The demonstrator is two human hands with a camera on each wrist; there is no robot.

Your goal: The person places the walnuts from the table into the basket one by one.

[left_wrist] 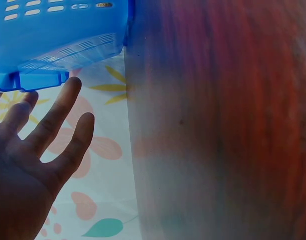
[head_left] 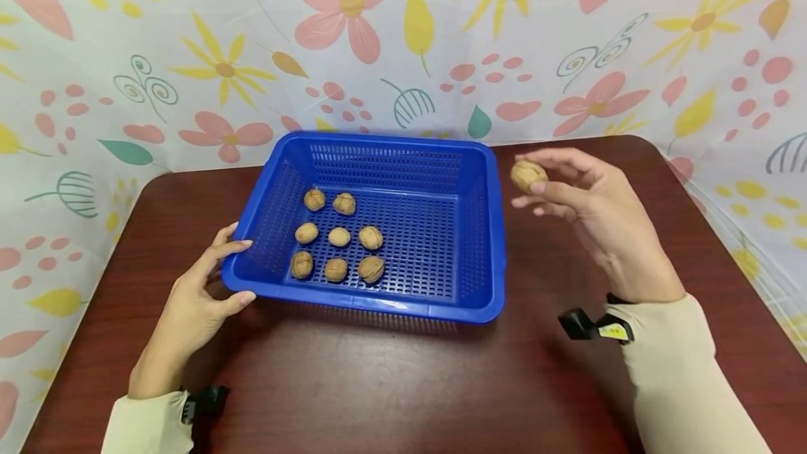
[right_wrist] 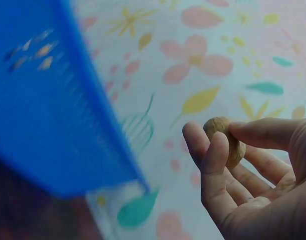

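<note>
A blue plastic basket stands on the table, with several walnuts in loose rows on the left half of its floor. My left hand is at the basket's left near corner, one finger lying over the rim and the thumb beside the corner. The left wrist view shows other fingers spread and straight by the basket's outer wall. To the right of the basket, my raised right hand pinches a walnut between thumb and fingertips. A small pale patch shows near that palm; what it is, I cannot tell.
The dark reddish-brown wooden table reaches a flower-printed cloth hanging behind and at both sides. Each wrist carries a black strapped device by a cream sleeve.
</note>
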